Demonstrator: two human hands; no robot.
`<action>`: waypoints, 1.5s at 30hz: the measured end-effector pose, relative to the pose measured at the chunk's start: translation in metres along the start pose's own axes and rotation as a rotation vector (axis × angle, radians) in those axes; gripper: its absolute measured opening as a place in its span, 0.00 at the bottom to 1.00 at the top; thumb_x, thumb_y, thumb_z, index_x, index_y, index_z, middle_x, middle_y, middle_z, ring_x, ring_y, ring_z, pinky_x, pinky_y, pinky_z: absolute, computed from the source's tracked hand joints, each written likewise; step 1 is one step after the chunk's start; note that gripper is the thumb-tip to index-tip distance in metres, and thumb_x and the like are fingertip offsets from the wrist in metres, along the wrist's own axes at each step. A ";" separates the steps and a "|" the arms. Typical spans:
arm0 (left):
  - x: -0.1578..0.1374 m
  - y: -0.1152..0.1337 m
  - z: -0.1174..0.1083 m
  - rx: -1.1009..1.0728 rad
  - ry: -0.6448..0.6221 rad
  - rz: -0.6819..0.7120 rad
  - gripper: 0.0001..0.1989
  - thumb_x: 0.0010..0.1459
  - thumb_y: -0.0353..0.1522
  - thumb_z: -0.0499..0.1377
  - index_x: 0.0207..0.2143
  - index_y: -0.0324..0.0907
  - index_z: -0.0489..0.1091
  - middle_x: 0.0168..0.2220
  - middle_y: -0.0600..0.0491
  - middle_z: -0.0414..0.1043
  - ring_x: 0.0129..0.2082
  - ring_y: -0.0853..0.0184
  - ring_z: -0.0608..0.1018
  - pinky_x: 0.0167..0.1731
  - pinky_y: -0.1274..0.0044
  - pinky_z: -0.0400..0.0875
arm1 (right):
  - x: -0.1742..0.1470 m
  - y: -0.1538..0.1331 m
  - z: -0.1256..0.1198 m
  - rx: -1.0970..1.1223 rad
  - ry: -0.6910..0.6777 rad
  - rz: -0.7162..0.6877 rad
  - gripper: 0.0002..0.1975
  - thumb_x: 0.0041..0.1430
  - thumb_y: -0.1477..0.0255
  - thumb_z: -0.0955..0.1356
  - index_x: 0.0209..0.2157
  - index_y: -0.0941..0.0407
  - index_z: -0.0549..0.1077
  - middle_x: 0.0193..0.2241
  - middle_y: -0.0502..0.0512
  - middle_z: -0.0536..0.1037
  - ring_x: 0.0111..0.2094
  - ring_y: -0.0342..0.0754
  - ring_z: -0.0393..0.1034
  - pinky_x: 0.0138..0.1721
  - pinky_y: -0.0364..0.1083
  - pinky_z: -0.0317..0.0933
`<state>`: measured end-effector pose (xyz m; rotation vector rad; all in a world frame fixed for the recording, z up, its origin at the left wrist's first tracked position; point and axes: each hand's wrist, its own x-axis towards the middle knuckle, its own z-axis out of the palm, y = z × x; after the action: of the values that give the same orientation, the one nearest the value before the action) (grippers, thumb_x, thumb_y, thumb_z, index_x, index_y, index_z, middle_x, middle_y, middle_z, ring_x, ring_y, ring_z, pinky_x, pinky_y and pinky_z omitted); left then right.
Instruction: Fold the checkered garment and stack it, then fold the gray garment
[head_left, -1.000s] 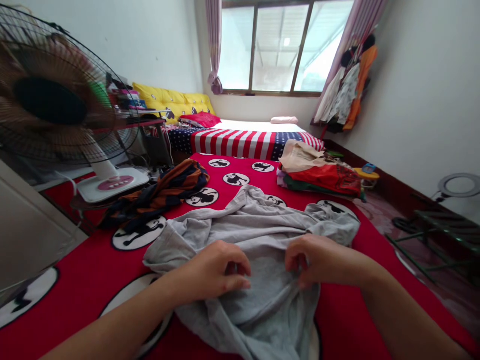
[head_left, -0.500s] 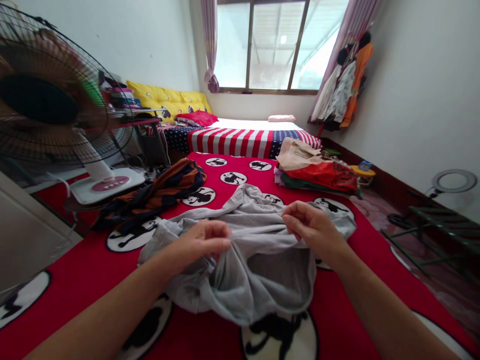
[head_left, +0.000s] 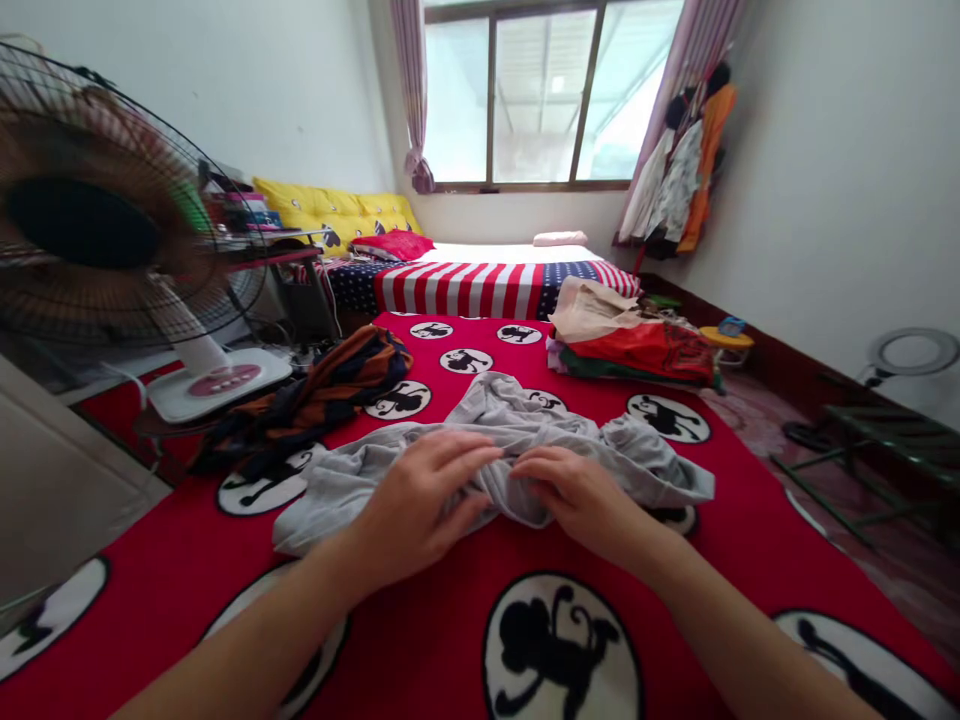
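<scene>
A crumpled grey shirt (head_left: 375,455) lies bunched across the red blanket (head_left: 420,640) in front of me. Over its near middle, my left hand (head_left: 427,495) has its fingers stretched out and the thumb apart from them. My right hand (head_left: 589,500) is at the shirt's near edge, fingers slightly bent over the cloth and thumb below. Neither hand visibly pinches fabric. The fingertips of both hands come close together, and part of the shirt is hidden behind them.
An orange and navy striped garment (head_left: 322,390) lies to the left, near a fan (head_left: 82,225) on its base. Folded clothes (head_left: 637,345) are stacked at the back right. Beyond the blanket is a bed with a striped cover (head_left: 465,290). A green metal stool (head_left: 892,450) stands at right.
The shirt's near part, which hung toward me with its opening showing, is now folded away from me into the bunch. My hands have come closer together, and the left fingers have straightened.
</scene>
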<state>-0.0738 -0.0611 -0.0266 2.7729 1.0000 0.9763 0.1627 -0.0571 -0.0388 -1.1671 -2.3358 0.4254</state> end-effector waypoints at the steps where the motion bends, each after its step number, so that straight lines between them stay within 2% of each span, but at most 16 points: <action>1: 0.000 0.006 0.006 0.055 -0.094 0.085 0.23 0.63 0.37 0.55 0.60 0.44 0.61 0.60 0.48 0.65 0.59 0.59 0.66 0.60 0.65 0.56 | 0.000 0.000 0.003 -0.048 -0.017 0.011 0.16 0.58 0.81 0.62 0.43 0.53 0.76 0.46 0.53 0.77 0.48 0.48 0.70 0.49 0.46 0.61; 3: -0.001 0.011 0.017 0.158 -0.233 0.158 0.31 0.60 0.42 0.58 0.63 0.43 0.57 0.60 0.45 0.64 0.58 0.55 0.67 0.59 0.61 0.57 | -0.001 -0.001 0.003 -0.176 -0.050 0.076 0.15 0.60 0.77 0.63 0.45 0.52 0.75 0.46 0.54 0.77 0.46 0.49 0.72 0.45 0.46 0.63; 5: -0.002 0.008 0.021 0.221 -0.315 0.136 0.29 0.59 0.45 0.58 0.59 0.41 0.63 0.51 0.44 0.72 0.49 0.55 0.73 0.51 0.62 0.64 | -0.002 -0.001 -0.004 -0.359 -0.083 0.217 0.13 0.61 0.72 0.63 0.45 0.52 0.76 0.42 0.57 0.79 0.42 0.53 0.74 0.41 0.48 0.64; 7: -0.001 0.004 0.019 0.265 -0.355 0.086 0.19 0.63 0.44 0.54 0.45 0.41 0.73 0.39 0.47 0.76 0.40 0.58 0.76 0.43 0.65 0.66 | -0.002 0.002 -0.016 -0.543 -0.135 0.412 0.12 0.60 0.67 0.64 0.41 0.53 0.78 0.38 0.59 0.80 0.40 0.59 0.75 0.38 0.52 0.65; 9: -0.001 0.004 0.013 0.298 -0.362 0.026 0.20 0.66 0.41 0.48 0.31 0.41 0.75 0.30 0.50 0.76 0.33 0.60 0.77 0.39 0.66 0.66 | -0.003 0.005 -0.028 -0.641 -0.189 0.566 0.11 0.58 0.66 0.65 0.36 0.53 0.80 0.36 0.61 0.81 0.40 0.62 0.75 0.36 0.53 0.64; 11: -0.001 0.005 0.008 0.329 -0.382 -0.066 0.24 0.68 0.39 0.45 0.25 0.41 0.73 0.26 0.50 0.75 0.30 0.61 0.77 0.36 0.67 0.66 | -0.003 0.007 -0.036 -0.668 -0.204 0.626 0.09 0.56 0.67 0.67 0.33 0.53 0.80 0.36 0.61 0.81 0.41 0.63 0.75 0.35 0.54 0.65; 13: -0.001 0.007 0.009 0.356 -0.412 -0.181 0.22 0.67 0.38 0.46 0.28 0.42 0.75 0.27 0.49 0.76 0.30 0.60 0.78 0.32 0.69 0.67 | -0.003 0.006 -0.036 -0.673 -0.164 0.595 0.08 0.55 0.68 0.67 0.32 0.52 0.80 0.34 0.59 0.81 0.40 0.63 0.75 0.35 0.54 0.65; 15: 0.001 0.007 0.013 0.375 -0.410 -0.271 0.15 0.64 0.35 0.51 0.44 0.43 0.75 0.36 0.48 0.78 0.33 0.58 0.80 0.30 0.71 0.69 | -0.003 0.004 -0.029 -0.630 -0.111 0.492 0.09 0.55 0.71 0.66 0.35 0.51 0.80 0.36 0.57 0.80 0.39 0.60 0.75 0.37 0.53 0.66; 18: 0.008 0.002 0.021 0.369 -0.363 -0.286 0.33 0.54 0.30 0.58 0.63 0.45 0.58 0.55 0.46 0.70 0.41 0.56 0.79 0.35 0.70 0.72 | -0.001 0.006 -0.011 -0.490 -0.046 0.282 0.22 0.52 0.79 0.66 0.50 0.53 0.74 0.50 0.57 0.76 0.47 0.56 0.72 0.46 0.51 0.66; 20: 0.016 -0.002 0.024 0.306 -0.366 -0.208 0.37 0.49 0.27 0.60 0.63 0.46 0.58 0.62 0.46 0.61 0.50 0.54 0.76 0.44 0.69 0.72 | 0.000 0.009 0.000 -0.421 -0.020 0.197 0.31 0.49 0.83 0.66 0.58 0.58 0.68 0.58 0.60 0.68 0.56 0.55 0.65 0.54 0.50 0.62; 22: 0.028 -0.007 0.025 0.202 -0.391 -0.113 0.32 0.48 0.26 0.60 0.57 0.49 0.66 0.64 0.48 0.59 0.56 0.55 0.71 0.51 0.69 0.68 | 0.001 0.013 0.007 -0.379 -0.003 0.166 0.33 0.48 0.85 0.65 0.59 0.60 0.66 0.62 0.62 0.63 0.61 0.55 0.59 0.58 0.50 0.57; 26: 0.054 -0.011 0.031 0.146 -0.407 -0.181 0.15 0.55 0.33 0.58 0.46 0.47 0.75 0.49 0.48 0.74 0.45 0.57 0.77 0.45 0.70 0.71 | 0.002 0.017 0.010 -0.353 0.054 0.159 0.18 0.52 0.81 0.66 0.46 0.58 0.76 0.59 0.62 0.66 0.58 0.57 0.61 0.57 0.53 0.58; 30: 0.066 -0.020 0.044 0.217 -0.442 -0.373 0.15 0.50 0.42 0.64 0.38 0.44 0.77 0.38 0.47 0.78 0.40 0.54 0.78 0.38 0.71 0.70 | 0.001 0.016 0.010 -0.338 0.112 0.103 0.07 0.54 0.80 0.67 0.31 0.57 0.77 0.45 0.58 0.75 0.47 0.53 0.67 0.49 0.50 0.62; 35: 0.058 -0.044 0.050 -0.068 -0.405 -0.439 0.10 0.47 0.33 0.65 0.34 0.41 0.78 0.31 0.50 0.77 0.32 0.61 0.76 0.31 0.75 0.65 | 0.000 0.005 0.002 -0.328 0.155 0.030 0.06 0.54 0.80 0.67 0.28 0.56 0.74 0.34 0.53 0.76 0.40 0.49 0.68 0.44 0.48 0.58; 39: 0.056 -0.062 0.037 -0.254 -0.452 -0.447 0.06 0.48 0.31 0.62 0.29 0.39 0.77 0.25 0.54 0.74 0.26 0.68 0.73 0.27 0.79 0.63 | 0.000 -0.002 -0.014 -0.312 0.128 0.110 0.06 0.54 0.78 0.66 0.29 0.55 0.74 0.29 0.50 0.77 0.35 0.48 0.69 0.40 0.47 0.56; 45: 0.064 -0.063 0.009 -0.811 0.025 -0.702 0.15 0.46 0.42 0.64 0.27 0.38 0.70 0.21 0.59 0.66 0.19 0.75 0.65 0.19 0.83 0.55 | -0.009 -0.007 -0.036 -0.236 -0.187 0.220 0.09 0.48 0.78 0.66 0.24 0.51 0.76 0.24 0.47 0.78 0.28 0.45 0.71 0.28 0.42 0.53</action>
<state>-0.0662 0.0283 -0.0129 1.5954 1.1168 0.9820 0.1825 -0.0665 -0.0077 -1.5665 -2.4777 0.3533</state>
